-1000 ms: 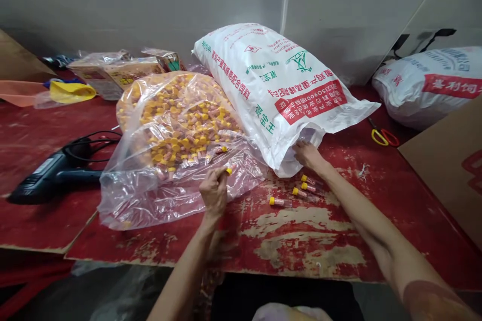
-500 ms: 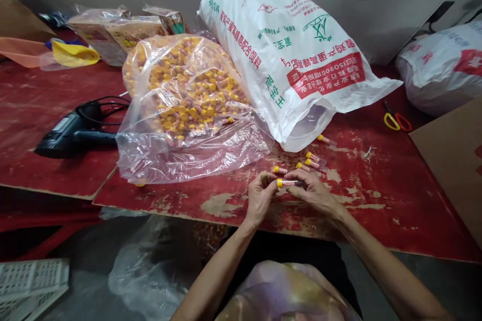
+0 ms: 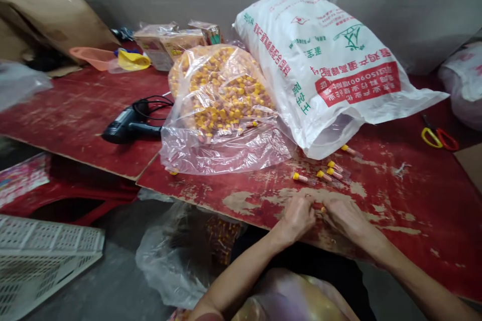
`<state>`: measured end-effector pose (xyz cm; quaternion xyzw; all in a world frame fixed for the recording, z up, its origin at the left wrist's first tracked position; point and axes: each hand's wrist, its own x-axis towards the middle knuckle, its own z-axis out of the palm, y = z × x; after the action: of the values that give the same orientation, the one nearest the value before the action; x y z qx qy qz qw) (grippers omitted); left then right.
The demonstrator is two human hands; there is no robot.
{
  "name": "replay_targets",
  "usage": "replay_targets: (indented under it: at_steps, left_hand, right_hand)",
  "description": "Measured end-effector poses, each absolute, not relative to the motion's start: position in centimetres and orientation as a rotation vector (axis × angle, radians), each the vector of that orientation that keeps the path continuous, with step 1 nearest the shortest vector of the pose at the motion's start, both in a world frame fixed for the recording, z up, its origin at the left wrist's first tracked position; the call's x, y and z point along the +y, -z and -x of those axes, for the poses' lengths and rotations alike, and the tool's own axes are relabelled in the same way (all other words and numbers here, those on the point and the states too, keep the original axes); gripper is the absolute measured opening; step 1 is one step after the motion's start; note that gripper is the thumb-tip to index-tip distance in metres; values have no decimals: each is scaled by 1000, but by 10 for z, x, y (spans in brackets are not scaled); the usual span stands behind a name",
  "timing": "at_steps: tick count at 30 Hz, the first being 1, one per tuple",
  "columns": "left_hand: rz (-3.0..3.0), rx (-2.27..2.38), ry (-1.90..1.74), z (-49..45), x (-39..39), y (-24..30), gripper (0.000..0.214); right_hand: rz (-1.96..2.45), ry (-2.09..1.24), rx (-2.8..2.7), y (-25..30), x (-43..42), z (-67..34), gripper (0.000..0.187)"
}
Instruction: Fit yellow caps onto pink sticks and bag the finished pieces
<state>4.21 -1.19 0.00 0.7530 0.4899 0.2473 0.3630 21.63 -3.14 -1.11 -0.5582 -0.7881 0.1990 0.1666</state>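
Note:
Both hands are close together, low over the front of the red table. My left hand is closed, knuckles up, and its fingers hide whatever is in them. My right hand is closed too, with a small yellow end of a yellow-capped tube showing at its fingertips; the rest of that tube is covered. Just beyond the hands lie several loose clear tubes with yellow caps and pink contents, one tube apart on the left and another tube near the white sack.
A clear plastic bag full of yellow-capped tubes lies beside a large white woven sack. Left of them is a black heat gun with its cord. Scissors lie at the right. A white plastic crate stands below the table, left.
My view has swung left, so the table things sit further right. The hands have come nearer to me and turned knuckles up; the tube that showed between them is mostly hidden now.

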Motion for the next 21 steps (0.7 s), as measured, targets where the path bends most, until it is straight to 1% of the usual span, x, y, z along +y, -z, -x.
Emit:
replay_targets:
  at_steps: [3, 5, 8, 12, 14, 17, 21]
  left_hand:
    - [-1956, 1442, -885, -19, 25, -6, 26]
    - [-1991, 1622, -934, 1, 61, -6, 28]
    - [-2105, 1855, -797, 26, 118, -3, 30]
    - [-2225, 1922, -704, 46, 175, -1, 35]
    - [-2305, 1903, -625, 52, 192, -1, 39]
    - [-2400, 1865, -470, 56, 210, -2, 38]
    - [-2463, 1903, -323, 59, 228, -4, 37]
  right_hand:
    - [1677, -459, -2431, 17, -26, -221, 14]
    - [1673, -412, -2510, 18, -26, -222, 15]
    - [1567, -423, -2511, 14, -32, -225, 21]
    - [1533, -422, -2382, 3, -34, -223, 29]
    - [1507, -310, -2259, -4, -25, -217, 28]
    - [1509, -66, -2158, -11, 3, -199, 28]
    - [1690, 19, -2269, -9, 44, -175, 18]
